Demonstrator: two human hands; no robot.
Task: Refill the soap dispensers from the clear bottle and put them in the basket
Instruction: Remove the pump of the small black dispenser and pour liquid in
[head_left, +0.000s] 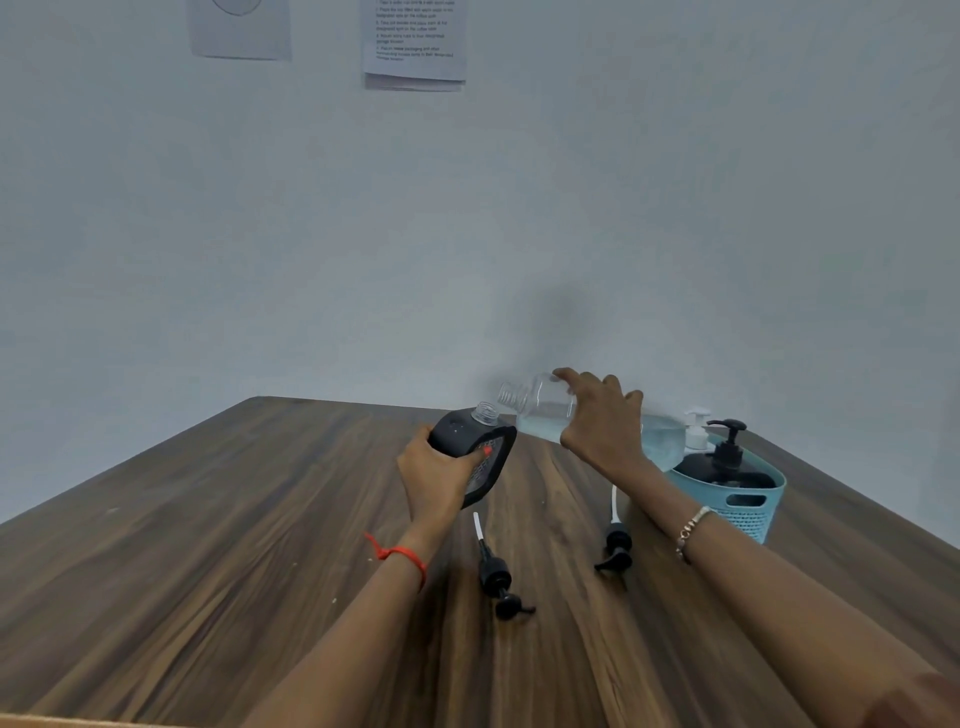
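My left hand (439, 475) grips a black soap dispenser bottle (475, 449) tilted to the right, its clear threaded neck uncapped. My right hand (602, 421) holds the clear bottle (540, 408) tipped on its side, its open mouth pointing left just above the dispenser's neck; clear liquid lies in its lower part. Two black pump heads lie on the table, one (498, 577) below my left hand and one (617, 545) under my right forearm. The blue basket (748, 504) at right holds a black dispenser (724, 460) and a white-pumped one (696, 431).
The wooden table (208, 545) runs up to a pale wall. Its left half is bare wood. Two sheets of paper (415, 44) hang high on the wall. The basket stands near the table's right edge.
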